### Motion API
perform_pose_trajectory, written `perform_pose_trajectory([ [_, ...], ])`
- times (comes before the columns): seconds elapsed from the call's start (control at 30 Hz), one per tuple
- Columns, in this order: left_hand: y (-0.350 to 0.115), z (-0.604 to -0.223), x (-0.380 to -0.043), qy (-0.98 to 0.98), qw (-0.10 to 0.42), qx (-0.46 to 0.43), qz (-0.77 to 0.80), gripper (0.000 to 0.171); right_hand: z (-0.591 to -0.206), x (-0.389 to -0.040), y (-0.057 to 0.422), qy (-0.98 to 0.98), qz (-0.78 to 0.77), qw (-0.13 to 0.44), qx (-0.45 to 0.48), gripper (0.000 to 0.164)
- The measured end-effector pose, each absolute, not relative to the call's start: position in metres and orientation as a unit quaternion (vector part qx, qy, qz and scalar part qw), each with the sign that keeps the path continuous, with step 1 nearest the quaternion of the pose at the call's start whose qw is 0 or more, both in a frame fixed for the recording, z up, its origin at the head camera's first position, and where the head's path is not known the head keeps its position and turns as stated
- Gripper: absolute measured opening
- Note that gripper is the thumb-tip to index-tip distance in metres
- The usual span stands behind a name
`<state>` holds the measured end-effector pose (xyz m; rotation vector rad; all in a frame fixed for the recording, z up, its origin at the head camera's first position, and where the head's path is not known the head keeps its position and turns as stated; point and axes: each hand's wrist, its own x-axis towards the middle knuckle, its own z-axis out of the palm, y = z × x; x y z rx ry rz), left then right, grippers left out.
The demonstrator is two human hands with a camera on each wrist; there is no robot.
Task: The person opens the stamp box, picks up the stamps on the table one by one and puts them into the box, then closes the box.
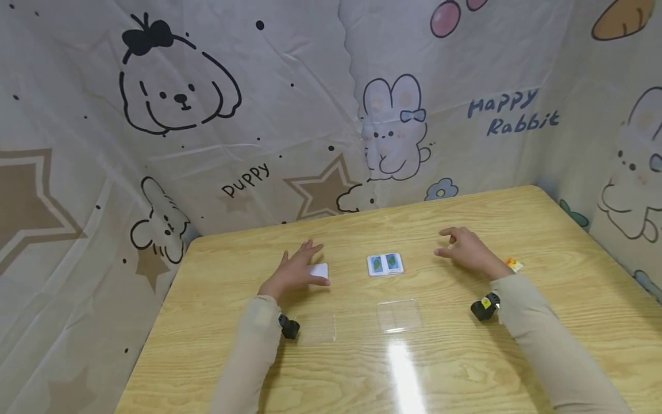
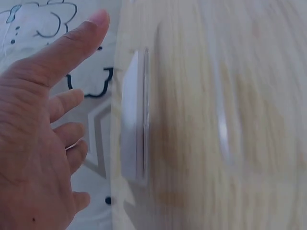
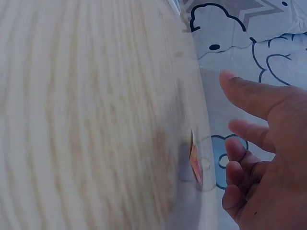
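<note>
My left hand [image 1: 296, 271] hovers with spread fingers over a white stack of what look like cards [image 1: 319, 271]. In the left wrist view a gap shows between that hand [image 2: 38, 120] and the white stack [image 2: 132, 120], which has a thin clear layer beneath it. To its right lies a white-edged piece with two blue-and-green pictures [image 1: 385, 264]. My right hand [image 1: 468, 251] is held above the table, fingers loosely bent and nothing in them. Beneath it in the right wrist view lies a small orange-red piece [image 3: 195, 160], partly lit and blurred.
Two clear, shallow rectangular plastic pieces lie nearer to me: one in the middle [image 1: 399, 315], one at left [image 1: 319, 329]. A small yellow-and-orange item [image 1: 514, 264] sits beside the right wrist. The wooden table [image 1: 351, 379] meets a printed cloth [image 1: 289, 69] at its back.
</note>
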<state>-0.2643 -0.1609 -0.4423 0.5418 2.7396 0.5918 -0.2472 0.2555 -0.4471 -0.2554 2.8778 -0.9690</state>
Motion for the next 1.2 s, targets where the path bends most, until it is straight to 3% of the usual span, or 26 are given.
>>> perform_pose_trajectory([
  [0.63,-0.215,-0.448,-0.258,0.944,0.174,0.154,0.235,0.105,-0.452,-0.243,0.283,0.956,-0.282,0.046,-0.070,0.067],
  [1.2,-0.230,-0.459,-0.255,0.940,0.186,0.148,0.244,0.102,-0.456,-0.239,0.288,0.951,-0.294,0.060,-0.076,0.065],
])
